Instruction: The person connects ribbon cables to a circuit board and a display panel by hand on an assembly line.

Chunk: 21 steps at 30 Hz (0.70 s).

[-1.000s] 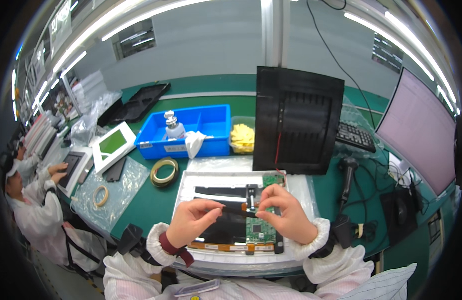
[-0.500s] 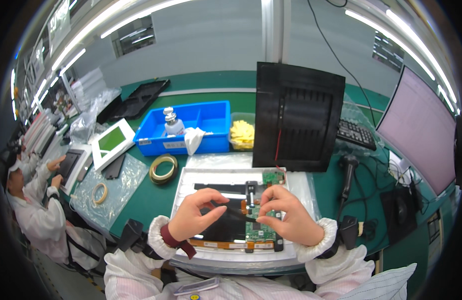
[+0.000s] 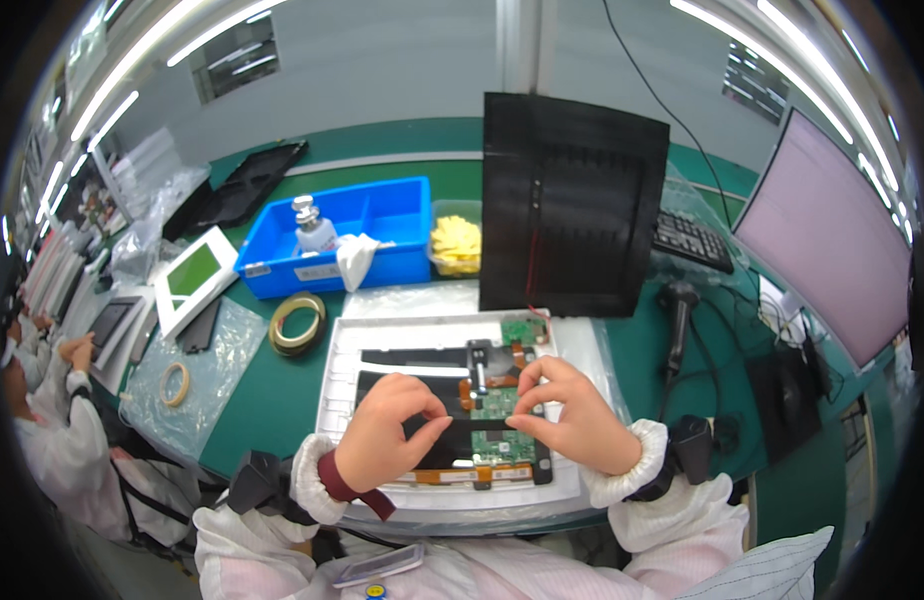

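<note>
A short strip of black tape (image 3: 479,425) is stretched level between my two hands, above the opened device. My left hand (image 3: 390,430) is closed in a pinch at the strip's left end. At its right end, the thumb and forefinger of my right hand (image 3: 572,418) pinch it. Below them lies a white device housing (image 3: 344,372) with a green circuit board (image 3: 502,447), a black panel and orange flat cables (image 3: 462,476). The strip and my hands cover part of the board.
Behind the housing stands a black back cover (image 3: 577,210), joined by a red wire. A blue bin (image 3: 397,215) holds a pump bottle (image 3: 312,228). Tape rolls (image 3: 298,325) lie left; a scanner (image 3: 676,330) and monitor (image 3: 832,240) stand right. A co-worker sits far left.
My left fingers have closed on the free end of the black strip, which was held by my right hand alone. The strip is now level. The view has shifted slightly.
</note>
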Available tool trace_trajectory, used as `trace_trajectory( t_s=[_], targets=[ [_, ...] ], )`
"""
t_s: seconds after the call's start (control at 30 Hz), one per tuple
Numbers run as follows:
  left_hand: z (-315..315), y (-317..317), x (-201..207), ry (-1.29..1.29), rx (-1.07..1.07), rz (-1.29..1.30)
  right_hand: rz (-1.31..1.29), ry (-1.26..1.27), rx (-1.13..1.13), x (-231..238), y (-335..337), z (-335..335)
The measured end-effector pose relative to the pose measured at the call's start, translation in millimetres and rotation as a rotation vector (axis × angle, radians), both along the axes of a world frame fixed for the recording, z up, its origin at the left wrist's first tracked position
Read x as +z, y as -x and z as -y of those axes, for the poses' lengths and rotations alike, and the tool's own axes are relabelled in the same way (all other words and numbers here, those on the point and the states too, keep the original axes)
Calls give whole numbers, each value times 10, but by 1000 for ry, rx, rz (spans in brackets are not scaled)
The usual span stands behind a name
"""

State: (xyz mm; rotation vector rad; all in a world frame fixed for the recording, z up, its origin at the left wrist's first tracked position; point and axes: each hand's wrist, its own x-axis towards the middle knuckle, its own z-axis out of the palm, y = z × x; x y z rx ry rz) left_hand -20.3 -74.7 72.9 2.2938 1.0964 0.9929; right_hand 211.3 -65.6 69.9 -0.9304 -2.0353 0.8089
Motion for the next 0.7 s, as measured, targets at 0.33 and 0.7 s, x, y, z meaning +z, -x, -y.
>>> trace_trajectory(
  t_s=[0.33,0.7],
  targets=[
    [65,-329,-342,-7,-74,-154,56,171,-98,-536,-259,153],
    [76,-342,-321,71,-93,-316,176,16,-91,-554,-218,184]
  ],
)
